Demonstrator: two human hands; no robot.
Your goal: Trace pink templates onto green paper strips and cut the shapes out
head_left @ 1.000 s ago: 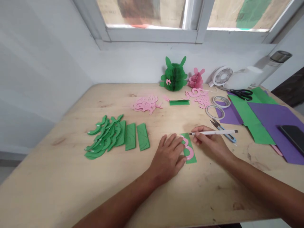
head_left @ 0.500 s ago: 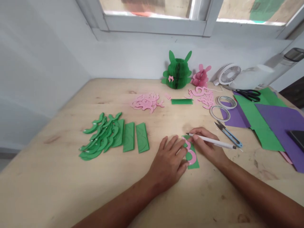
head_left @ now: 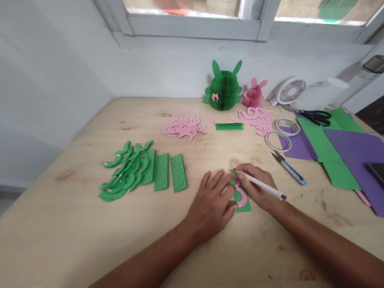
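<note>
My right hand (head_left: pixel 255 184) grips a white pen (head_left: pixel 264 185), its tip at the top end of a green paper strip (head_left: pixel 244 208). On that strip lies a pink curved paper template (head_left: pixel 243 197), partly hidden by my fingers. My left hand (head_left: pixel 211 198) rests with fingers spread, its fingertips pressing on the template and strip. Left of it lie two green paper strips (head_left: pixel 179 173) with drawn outlines, beside a pile of cut green curved pieces (head_left: pixel 129 172).
Pink paper cutouts (head_left: pixel 183 127) lie farther back, near a folded green strip (head_left: pixel 229 127). Behind stand a green honeycomb paper bunny (head_left: pixel 224 90), a pink one (head_left: pixel 253 95) and a fan (head_left: pixel 290 91). Tape rolls (head_left: pixel 278 142), thread snips (head_left: pixel 289 169), scissors (head_left: pixel 315 117) and purple paper (head_left: pixel 354 156) are at right.
The pen's tip has shifted slightly along the strip's top end, and its rear end has swung down and toward me. My left hand stays in place; the view has tilted slightly.
</note>
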